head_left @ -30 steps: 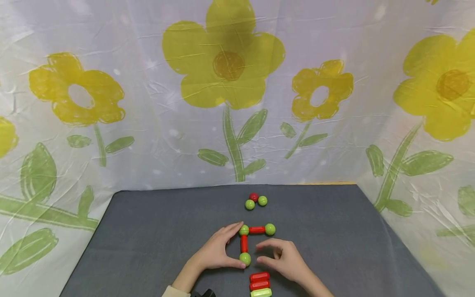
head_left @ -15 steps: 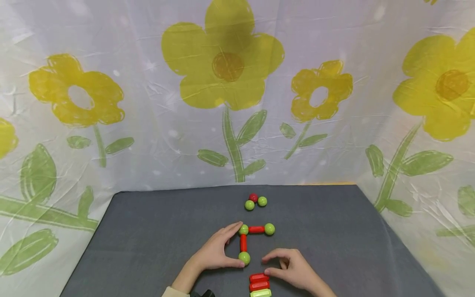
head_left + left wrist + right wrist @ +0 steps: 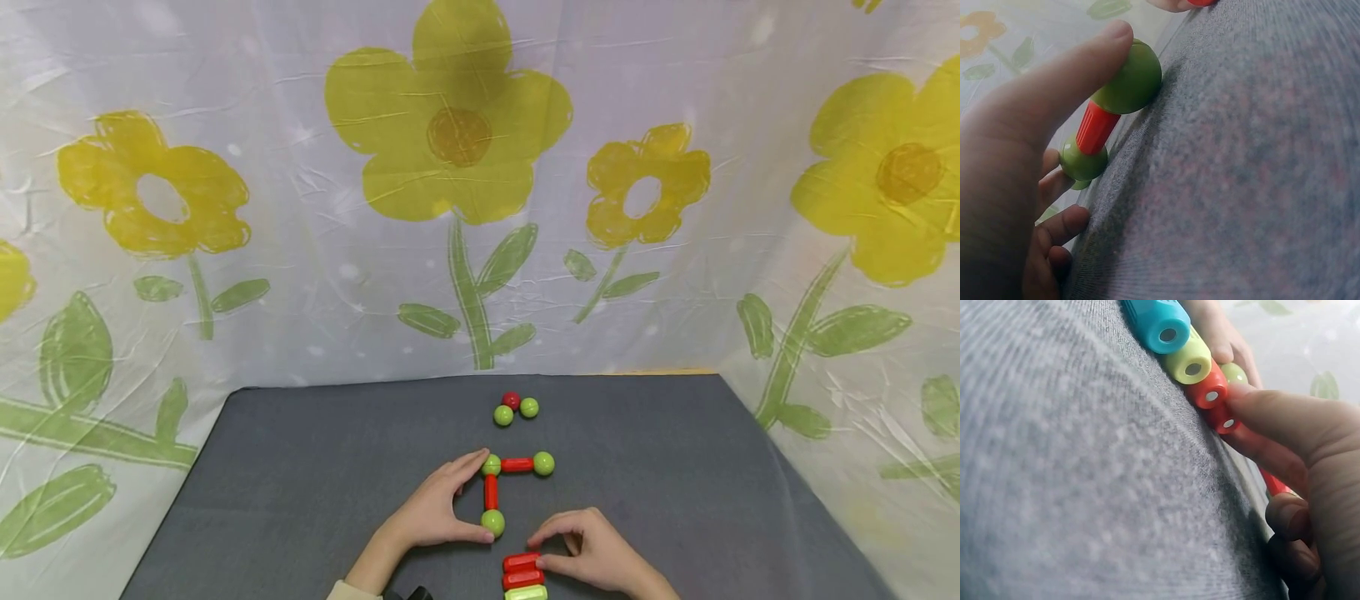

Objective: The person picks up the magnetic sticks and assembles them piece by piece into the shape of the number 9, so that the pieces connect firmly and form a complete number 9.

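My left hand (image 3: 432,508) holds a corner-shaped magnetic ball-and-rod piece on the table, thumb at its near green ball (image 3: 492,523) and fingers at the corner ball (image 3: 491,465). Red rods (image 3: 491,492) join its green balls; one arm runs right to the end ball (image 3: 543,463). Nearer the front edge, my right hand (image 3: 592,552) pinches the end of the farthest red magnetic rod (image 3: 521,562) between thumb and index finger. That rod lies against a second red rod (image 3: 1209,394). In the right wrist view, the other fingers curl beneath the palm.
A yellow-green rod (image 3: 526,592) and a blue rod (image 3: 1159,326) continue the row toward the near edge. Farther back, a red ball (image 3: 511,401) sits with two green balls (image 3: 503,415) on the grey cloth (image 3: 337,442). A flower-printed curtain (image 3: 300,250) hangs behind.
My right hand has moved toward me from beside the corner piece to the row of rods, and its thumb and index finger have closed on the farthest red rod. The left hand stays put.
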{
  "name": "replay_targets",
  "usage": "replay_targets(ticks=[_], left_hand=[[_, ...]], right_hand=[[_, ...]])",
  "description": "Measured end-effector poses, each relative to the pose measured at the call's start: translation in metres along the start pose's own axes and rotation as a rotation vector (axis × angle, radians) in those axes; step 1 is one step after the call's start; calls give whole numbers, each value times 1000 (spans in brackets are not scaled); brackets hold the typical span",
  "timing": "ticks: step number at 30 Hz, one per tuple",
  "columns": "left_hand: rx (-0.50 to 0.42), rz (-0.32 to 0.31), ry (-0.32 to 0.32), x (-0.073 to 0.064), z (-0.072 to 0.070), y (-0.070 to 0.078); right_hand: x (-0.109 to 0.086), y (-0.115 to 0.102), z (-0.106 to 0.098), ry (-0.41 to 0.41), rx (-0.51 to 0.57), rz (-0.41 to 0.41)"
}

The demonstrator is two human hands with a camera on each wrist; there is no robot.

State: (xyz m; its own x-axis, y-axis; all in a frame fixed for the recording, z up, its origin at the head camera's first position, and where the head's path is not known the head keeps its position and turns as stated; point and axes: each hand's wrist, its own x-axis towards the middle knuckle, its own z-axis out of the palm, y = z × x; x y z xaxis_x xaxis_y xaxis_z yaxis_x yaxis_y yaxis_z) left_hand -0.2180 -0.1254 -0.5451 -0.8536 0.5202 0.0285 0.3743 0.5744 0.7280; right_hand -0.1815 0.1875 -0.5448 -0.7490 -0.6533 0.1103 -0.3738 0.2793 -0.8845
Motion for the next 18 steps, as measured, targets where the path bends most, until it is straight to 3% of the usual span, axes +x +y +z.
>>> replay_targets(ticks=[18], left_hand=[[6, 3, 5, -1, 0, 1]], right_hand=[[-1, 1, 1, -19, -25, -66]])
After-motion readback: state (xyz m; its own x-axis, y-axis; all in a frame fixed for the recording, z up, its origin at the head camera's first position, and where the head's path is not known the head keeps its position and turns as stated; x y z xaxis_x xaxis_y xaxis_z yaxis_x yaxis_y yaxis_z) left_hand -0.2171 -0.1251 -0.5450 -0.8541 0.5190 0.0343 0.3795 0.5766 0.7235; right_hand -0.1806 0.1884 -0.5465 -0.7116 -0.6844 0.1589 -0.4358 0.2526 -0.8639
